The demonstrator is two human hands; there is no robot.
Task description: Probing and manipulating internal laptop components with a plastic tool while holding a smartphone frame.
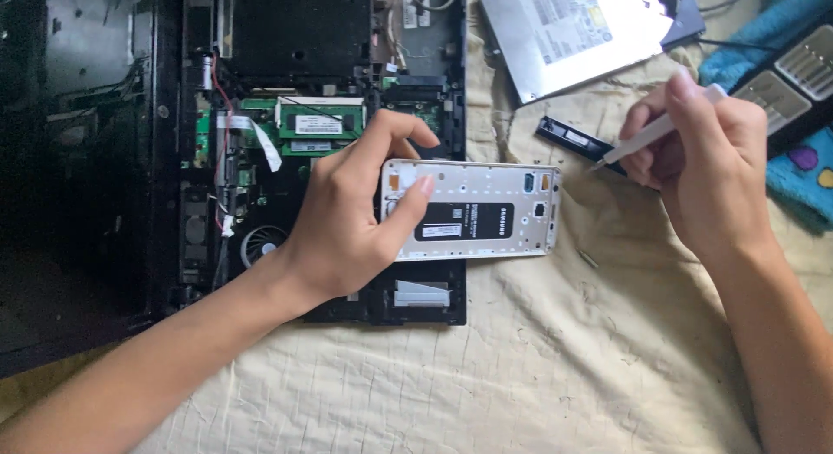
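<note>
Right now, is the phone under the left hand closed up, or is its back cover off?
Back cover off. The phone lies face down with its black battery and bare white frame exposed; the left hand steadies it.

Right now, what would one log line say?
left hand: steadies opened phone | right hand: holds white screwdriver, tip off phone | under: opened laptop

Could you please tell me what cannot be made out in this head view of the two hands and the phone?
- Phone: its left end is hidden by the left hand.
- Screwdriver: its tip is too small to tell the type; the right hand covers part of the shaft.
- Laptop: the top is cut off by the edge; the left part is too dark.
- Optical drive: cut off at the top edge.
</note>
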